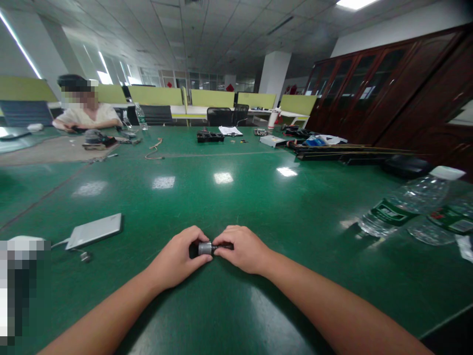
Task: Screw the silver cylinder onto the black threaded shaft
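Note:
Between my two hands, low in the middle of the head view, is a small grey metal cylinder (205, 248) with dark ends, lying sideways close to the green table (192, 202). My left hand (179, 259) curls around its left end, thumb below and fingers above. On the right, my right hand (244, 249) pinches a thin dark rod-like piece (224, 245) in line with the cylinder. The two pieces meet or nearly meet; I cannot tell whether they are joined. Fingers partly hide both, and their exact kind is unclear.
A silver power bank-like box (94, 230) with a cable lies left. Two water bottles (397, 212) stand right. Farther back are a black tray-like part (210, 136), papers (230, 130) and long dark bars (332, 154). Another person (86, 113) sits at the far left.

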Demonstrator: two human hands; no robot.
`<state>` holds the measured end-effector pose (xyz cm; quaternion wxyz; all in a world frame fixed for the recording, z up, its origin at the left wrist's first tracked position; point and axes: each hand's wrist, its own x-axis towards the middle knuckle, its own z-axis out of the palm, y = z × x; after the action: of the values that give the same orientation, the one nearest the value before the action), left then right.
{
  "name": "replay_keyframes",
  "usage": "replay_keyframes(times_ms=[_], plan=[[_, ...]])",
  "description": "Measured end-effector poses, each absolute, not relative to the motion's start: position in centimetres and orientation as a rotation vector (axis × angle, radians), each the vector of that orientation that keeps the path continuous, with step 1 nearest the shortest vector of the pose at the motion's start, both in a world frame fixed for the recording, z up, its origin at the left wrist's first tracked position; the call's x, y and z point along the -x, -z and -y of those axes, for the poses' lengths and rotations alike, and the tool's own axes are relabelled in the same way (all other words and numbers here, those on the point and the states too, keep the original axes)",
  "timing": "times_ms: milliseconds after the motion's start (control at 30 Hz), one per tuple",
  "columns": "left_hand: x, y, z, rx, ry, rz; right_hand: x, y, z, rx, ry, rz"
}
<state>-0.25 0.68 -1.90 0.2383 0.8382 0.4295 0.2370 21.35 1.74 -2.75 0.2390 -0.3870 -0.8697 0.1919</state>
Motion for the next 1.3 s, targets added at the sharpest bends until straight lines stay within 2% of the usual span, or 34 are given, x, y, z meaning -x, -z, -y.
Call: replay_keyframes(times_ms=[1300], plan=[[-0.50,1.40,-0.43,-2.290,-0.603,-1.175,-21.90,2.79,-1.52,1.028,-0.459,2.401]])
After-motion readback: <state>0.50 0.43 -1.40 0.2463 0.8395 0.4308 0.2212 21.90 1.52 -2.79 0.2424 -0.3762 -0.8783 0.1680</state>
